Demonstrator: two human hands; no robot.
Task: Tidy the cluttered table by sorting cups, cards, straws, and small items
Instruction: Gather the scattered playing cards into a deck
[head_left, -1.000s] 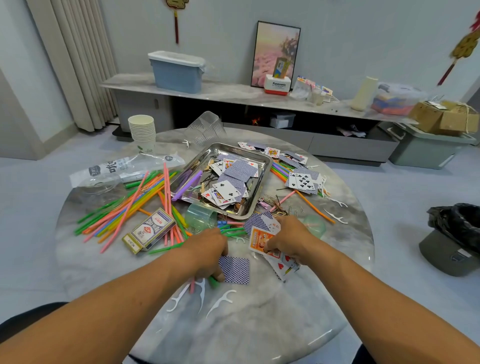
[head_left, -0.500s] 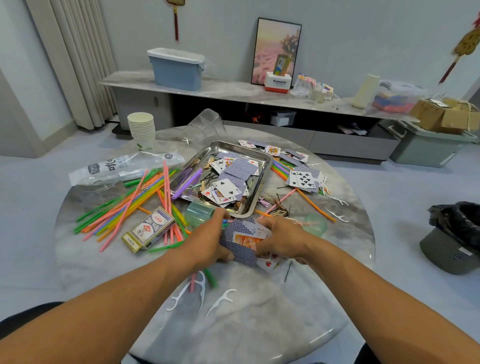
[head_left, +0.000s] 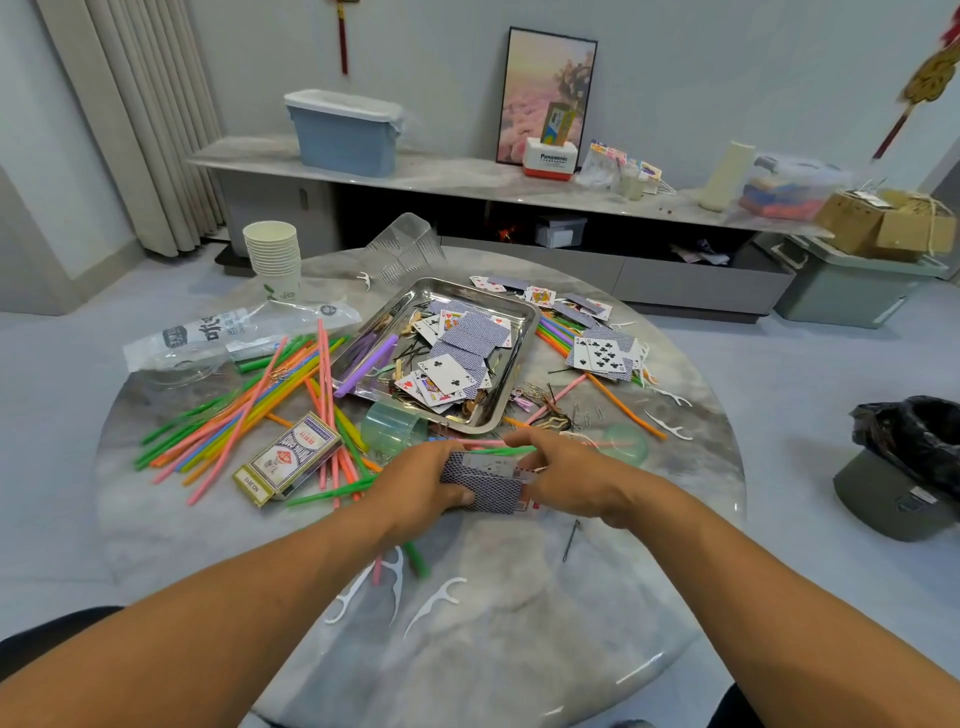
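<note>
Small stack of blue-lattice-backed playing cards (head_left: 480, 480): backs toward the camera, long axis running left-right, raised just above the round grey marble table (head_left: 519, 639), gripped endwise between left hand (head_left: 415, 488) and right hand (head_left: 576, 480), fingers curled.

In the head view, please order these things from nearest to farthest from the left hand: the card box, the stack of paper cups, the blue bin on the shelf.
1. The card box, on the table just to the left of the left hand.
2. The stack of paper cups, at the far left edge of the table.
3. The blue bin, on the shelf against the wall.
</note>
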